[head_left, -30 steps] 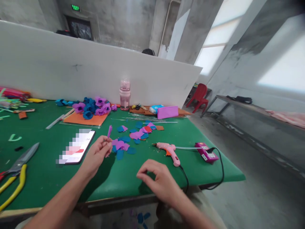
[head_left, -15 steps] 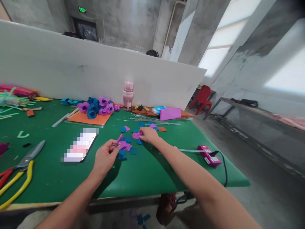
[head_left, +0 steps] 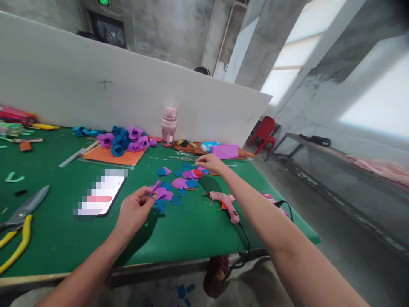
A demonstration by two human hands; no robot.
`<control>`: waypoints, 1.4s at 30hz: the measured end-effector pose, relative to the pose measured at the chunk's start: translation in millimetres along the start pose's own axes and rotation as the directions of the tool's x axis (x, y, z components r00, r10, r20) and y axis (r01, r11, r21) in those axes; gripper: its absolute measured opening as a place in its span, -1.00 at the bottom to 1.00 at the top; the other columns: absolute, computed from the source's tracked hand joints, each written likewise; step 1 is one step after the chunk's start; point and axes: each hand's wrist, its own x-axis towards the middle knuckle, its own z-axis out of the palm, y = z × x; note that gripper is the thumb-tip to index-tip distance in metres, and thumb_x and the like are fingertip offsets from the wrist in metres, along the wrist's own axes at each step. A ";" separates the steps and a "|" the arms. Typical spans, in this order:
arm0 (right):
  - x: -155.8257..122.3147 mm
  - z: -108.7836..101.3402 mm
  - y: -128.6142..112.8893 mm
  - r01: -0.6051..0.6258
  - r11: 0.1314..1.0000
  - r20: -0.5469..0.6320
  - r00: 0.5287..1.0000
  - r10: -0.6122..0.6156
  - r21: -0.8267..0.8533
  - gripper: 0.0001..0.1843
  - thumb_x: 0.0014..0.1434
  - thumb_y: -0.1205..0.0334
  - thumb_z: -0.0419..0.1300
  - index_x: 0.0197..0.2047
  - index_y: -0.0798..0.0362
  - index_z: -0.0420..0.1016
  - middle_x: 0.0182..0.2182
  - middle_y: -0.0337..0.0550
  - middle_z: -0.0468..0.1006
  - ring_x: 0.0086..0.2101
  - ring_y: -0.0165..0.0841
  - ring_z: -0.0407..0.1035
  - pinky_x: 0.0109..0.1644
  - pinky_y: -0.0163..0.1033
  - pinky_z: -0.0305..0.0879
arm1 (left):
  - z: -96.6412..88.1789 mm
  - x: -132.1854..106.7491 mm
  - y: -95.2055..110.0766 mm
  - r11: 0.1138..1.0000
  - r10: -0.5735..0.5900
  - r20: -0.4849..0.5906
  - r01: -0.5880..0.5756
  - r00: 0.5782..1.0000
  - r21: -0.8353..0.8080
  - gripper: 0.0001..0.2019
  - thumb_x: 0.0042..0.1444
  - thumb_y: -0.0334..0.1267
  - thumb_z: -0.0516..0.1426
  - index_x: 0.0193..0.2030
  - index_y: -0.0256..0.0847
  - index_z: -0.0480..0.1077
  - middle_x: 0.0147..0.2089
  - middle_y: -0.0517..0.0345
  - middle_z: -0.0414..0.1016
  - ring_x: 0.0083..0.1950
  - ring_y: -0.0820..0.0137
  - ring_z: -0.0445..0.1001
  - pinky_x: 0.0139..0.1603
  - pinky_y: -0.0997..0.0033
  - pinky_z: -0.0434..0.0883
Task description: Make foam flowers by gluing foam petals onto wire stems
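On the desk (head_left: 191, 232), scissors (head_left: 33, 204) lie far left, a phone (head_left: 104, 194) to their right. Cut pieces (head_left: 180, 183) spread between the phone and a glue gun (head_left: 225, 201) further right. Behind the phone, flowers (head_left: 119, 140) rest partly on a sheet (head_left: 102, 157); right of them, a bottle (head_left: 169, 125) stands before a board (head_left: 211, 111). The left grip (head_left: 136, 207), with a roll (head_left: 156, 185), is between phone and pieces; the right grip (head_left: 211, 163) is beyond the glue gun.

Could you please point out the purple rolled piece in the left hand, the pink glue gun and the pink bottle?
Purple rolled piece (head_left: 156, 186): head view, middle of the roll.
Pink glue gun (head_left: 228, 204): head view, where body meets handle.
Pink bottle (head_left: 169, 126): head view, middle of its body.
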 end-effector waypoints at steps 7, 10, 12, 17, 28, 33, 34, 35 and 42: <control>-8.2 32.5 15.2 0.017 0.962 0.142 0.990 0.022 -0.272 -0.70 -0.17 0.30 0.27 -0.26 0.03 0.50 -0.39 -0.14 0.56 -0.39 -0.31 0.39 -0.39 -0.35 0.16 | 3.6 -1.0 -1.8 0.999 -0.007 0.038 0.006 0.999 0.033 -0.78 -0.04 -0.06 0.09 -0.37 -0.18 0.36 -0.72 0.38 0.13 -0.68 0.54 0.05 -0.65 0.57 -0.01; 2.8 27.0 18.5 -0.005 0.947 0.118 0.992 0.046 -0.322 -0.85 -0.03 0.29 0.17 -0.34 0.05 0.52 -0.38 -0.12 0.56 -0.36 -0.32 0.39 -0.36 -0.35 0.16 | 3.5 -0.2 -3.0 0.999 -0.009 0.038 0.008 0.999 0.037 -0.77 -0.04 -0.06 0.09 -0.37 -0.18 0.36 -0.72 0.37 0.12 -0.67 0.54 0.05 -0.65 0.57 0.00; 11.4 13.4 21.0 -0.028 0.941 0.096 0.993 0.064 -0.337 -0.83 0.02 0.30 0.13 -0.32 0.08 0.53 -0.39 -0.13 0.56 -0.38 -0.35 0.38 -0.36 -0.36 0.15 | 2.9 0.4 -3.4 0.999 -0.009 0.034 0.007 0.999 0.048 -0.76 -0.04 -0.05 0.09 -0.37 -0.18 0.36 -0.71 0.37 0.13 -0.66 0.54 0.05 -0.65 0.57 0.00; 17.8 -20.8 20.9 -0.058 0.926 0.047 0.996 0.081 -0.373 -0.78 0.08 0.28 0.06 -0.29 0.11 0.53 -0.38 -0.16 0.56 -0.37 -0.39 0.38 -0.34 -0.38 0.16 | 1.5 0.5 0.5 0.998 -0.032 0.041 0.029 0.999 0.060 -0.73 -0.07 -0.02 0.09 -0.38 -0.20 0.36 -0.71 0.38 0.10 -0.67 0.55 0.04 -0.64 0.56 -0.02; -3.3 2.6 -7.9 0.080 0.896 0.196 0.981 0.008 -0.437 -0.74 0.08 0.14 0.09 -0.22 0.03 0.52 -0.28 -0.14 0.56 -0.28 -0.35 0.40 -0.29 -0.37 0.20 | 2.0 1.7 -2.0 0.995 -0.039 0.074 0.032 0.996 0.095 -0.73 -0.04 -0.03 0.06 -0.35 -0.20 0.34 -0.70 0.38 0.13 -0.65 0.54 0.06 -0.61 0.56 0.02; -2.8 33.3 -29.7 0.194 0.880 0.286 0.956 -0.069 -0.434 -0.78 0.02 0.24 0.12 -0.25 0.01 0.52 -0.26 -0.14 0.56 -0.23 -0.31 0.40 -0.24 -0.36 0.19 | 2.0 2.6 -4.1 0.992 -0.031 0.063 0.023 0.998 0.123 -0.73 -0.02 -0.03 0.06 -0.35 -0.19 0.34 -0.70 0.37 0.15 -0.65 0.54 0.06 -0.61 0.56 0.01; -3.3 39.6 -32.8 0.198 0.876 0.290 0.955 -0.070 -0.439 -0.78 0.00 0.24 0.13 -0.25 0.02 0.52 -0.26 -0.11 0.56 -0.23 -0.29 0.40 -0.26 -0.34 0.19 | 1.9 2.8 -4.6 0.992 -0.028 0.062 0.020 0.998 0.127 -0.73 -0.02 -0.03 0.06 -0.36 -0.19 0.34 -0.70 0.37 0.14 -0.65 0.54 0.06 -0.61 0.56 0.01; -3.6 45.0 -35.0 0.193 0.874 0.286 0.956 -0.065 -0.447 -0.77 0.00 0.26 0.13 -0.25 0.03 0.52 -0.26 -0.08 0.56 -0.22 -0.26 0.40 -0.27 -0.33 0.19 | 1.9 3.0 -5.1 0.992 -0.027 0.062 0.019 0.998 0.127 -0.73 -0.02 -0.02 0.05 -0.36 -0.19 0.34 -0.70 0.37 0.14 -0.65 0.54 0.05 -0.61 0.56 0.01; 3.6 40.0 -29.6 0.096 0.891 0.234 0.972 0.012 -0.444 -0.74 0.07 0.22 0.03 -0.28 0.01 0.54 -0.37 -0.18 0.58 -0.33 -0.34 0.42 -0.36 -0.37 0.17 | 1.0 2.2 -4.5 0.997 -0.038 0.052 0.034 0.998 0.073 -0.76 -0.02 -0.04 0.06 -0.38 -0.19 0.33 -0.72 0.38 0.12 -0.66 0.55 0.03 -0.62 0.56 -0.01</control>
